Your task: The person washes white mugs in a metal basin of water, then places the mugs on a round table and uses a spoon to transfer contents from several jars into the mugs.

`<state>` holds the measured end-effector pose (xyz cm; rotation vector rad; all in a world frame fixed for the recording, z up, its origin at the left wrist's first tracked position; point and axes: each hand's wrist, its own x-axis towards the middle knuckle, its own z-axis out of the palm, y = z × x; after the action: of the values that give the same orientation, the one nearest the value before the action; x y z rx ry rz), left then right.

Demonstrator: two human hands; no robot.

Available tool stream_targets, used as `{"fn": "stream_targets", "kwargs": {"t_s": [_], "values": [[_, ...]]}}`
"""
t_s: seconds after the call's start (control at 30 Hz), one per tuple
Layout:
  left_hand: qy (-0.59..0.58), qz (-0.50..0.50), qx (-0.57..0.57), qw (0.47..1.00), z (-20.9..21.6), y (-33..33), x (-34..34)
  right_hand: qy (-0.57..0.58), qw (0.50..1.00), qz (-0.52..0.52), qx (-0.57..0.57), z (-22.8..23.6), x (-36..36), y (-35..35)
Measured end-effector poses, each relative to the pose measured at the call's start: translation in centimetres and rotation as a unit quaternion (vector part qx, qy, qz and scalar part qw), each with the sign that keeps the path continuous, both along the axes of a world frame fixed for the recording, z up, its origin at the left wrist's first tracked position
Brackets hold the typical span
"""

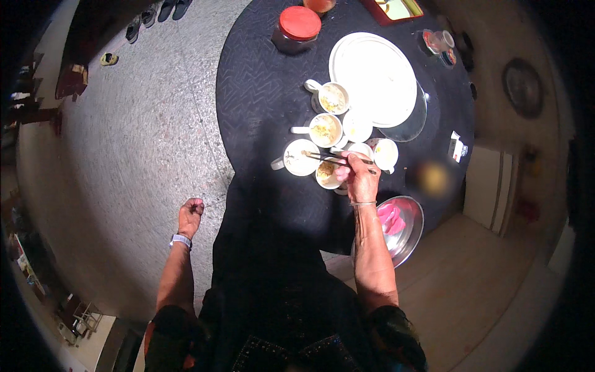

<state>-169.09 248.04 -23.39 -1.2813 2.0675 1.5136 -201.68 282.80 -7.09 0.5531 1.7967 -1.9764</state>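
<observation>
My right hand (361,175) is closed around a pair of dark chopsticks (327,159). Their tips reach into a white cup (296,162) with a pale inside and a few darker bits in it. Partly under the hand stands another cup (326,176) with yellow-brown food. Two more handled cups, a middle one (325,131) and a farther one (333,99), hold pale and yellow contents. To their right are a white cup (357,128) and another white cup (385,155). My left hand (191,217) hangs beside the table, fingers curled, with nothing visible in it.
A dark cloth covers the round table (254,80). On it are a large white plate (378,74) over a glass disc (415,121), a red-lidded jar (299,26) and a red tray (396,9). Near my right forearm sits a metal basin (409,239) with a pink cloth (390,218).
</observation>
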Motion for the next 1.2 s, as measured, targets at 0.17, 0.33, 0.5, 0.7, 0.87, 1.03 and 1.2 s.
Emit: {"fn": "stream_targets", "kwargs": {"t_s": [0.17,0.33,0.5,0.7,0.87,1.03,1.2], "values": [[0.007,0.009,0.017,1.0,-0.6,0.0,0.8,-0.001,1.0,-0.003,-0.021,-0.5,-0.1,0.2],[0.009,0.018,0.02,1.0,-1.3,-0.1,1.4,0.017,0.999,0.004,0.048,-0.1,0.0,-0.6],[0.011,0.018,0.016,1.0,-0.6,-0.1,0.9,0.028,0.999,-0.003,0.032,-0.2,-0.3,-0.6],[0.053,0.035,0.008,0.998,-1.1,0.2,1.2,0.031,0.995,0.029,0.087,-0.1,-0.3,-1.0],[0.036,0.04,-0.001,0.999,-1.5,0.1,1.8,0.034,0.997,0.016,0.067,0.1,-1.0,-1.0],[0.028,0.026,-0.001,0.999,-0.8,0.3,1.2,0.068,0.994,0.052,0.064,0.2,-0.6,-0.7],[0.036,0.034,0.01,0.999,-0.3,0.2,0.4,0.096,0.986,0.079,0.108,-0.4,-0.3,-1.0]]}}
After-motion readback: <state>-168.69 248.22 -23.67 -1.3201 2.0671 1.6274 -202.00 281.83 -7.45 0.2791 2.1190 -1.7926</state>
